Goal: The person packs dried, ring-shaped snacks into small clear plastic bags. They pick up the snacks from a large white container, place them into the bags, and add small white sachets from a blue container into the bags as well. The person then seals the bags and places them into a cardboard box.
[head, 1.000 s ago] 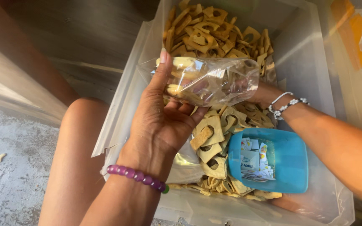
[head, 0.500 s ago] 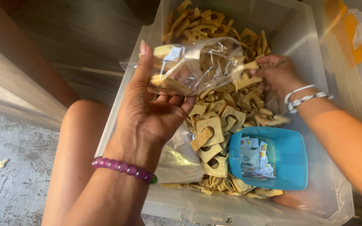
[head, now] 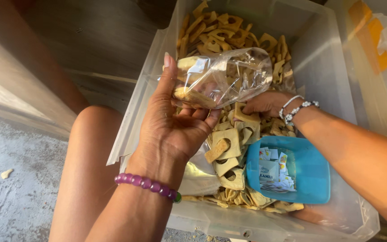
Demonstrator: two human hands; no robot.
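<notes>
Left hand (head: 175, 130), purple bead bracelet (head: 146, 183) at the wrist, is up over the clear plastic bin (head: 332, 89), its grip grasping a clear plastic bag (head: 222, 78) partly filled with tan cut-out pieces (head: 229, 143). Right hand (head: 265, 103) is down among those pieces, fingers curled around some. Beside it, a blue scoop (head: 310, 175) holds small paper packets (head: 272, 172).

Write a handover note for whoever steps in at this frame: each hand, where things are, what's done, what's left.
Left hand: holds the clear plastic bag, partly filled with tan cut-out pieces.
Right hand: down in the loose tan cut-out pieces, fingers on some.
Pieces fill the clear plastic bin; a blue plastic tub of small paper packets sits in it.
Done: some pieces bagged.
Left: bag unsealed, many pieces loose.
</notes>
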